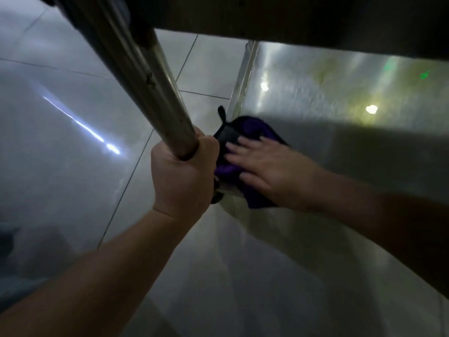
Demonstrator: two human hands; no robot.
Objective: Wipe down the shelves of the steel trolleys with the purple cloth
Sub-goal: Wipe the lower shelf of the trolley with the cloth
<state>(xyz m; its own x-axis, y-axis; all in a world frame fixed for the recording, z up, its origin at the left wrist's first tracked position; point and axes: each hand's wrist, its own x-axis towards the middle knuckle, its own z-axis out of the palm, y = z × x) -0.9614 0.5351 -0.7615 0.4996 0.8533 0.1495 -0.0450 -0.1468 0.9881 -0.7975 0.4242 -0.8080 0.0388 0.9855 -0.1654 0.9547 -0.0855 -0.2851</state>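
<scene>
Purple cloth (243, 132) pinned beneath flat, spread right hand (264, 166) on shelf (315, 98), unwiped steel beyond fingertips; left hand (182, 173) gripping trolley post (145, 81).

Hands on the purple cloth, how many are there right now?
1. The right hand presses flat on the purple cloth at the lower steel shelf's left corner. The left hand grips the trolley's upright steel post, beside the cloth.

Glossy pale floor tiles (73, 142) with dark grout lines reflect overhead lights.
</scene>
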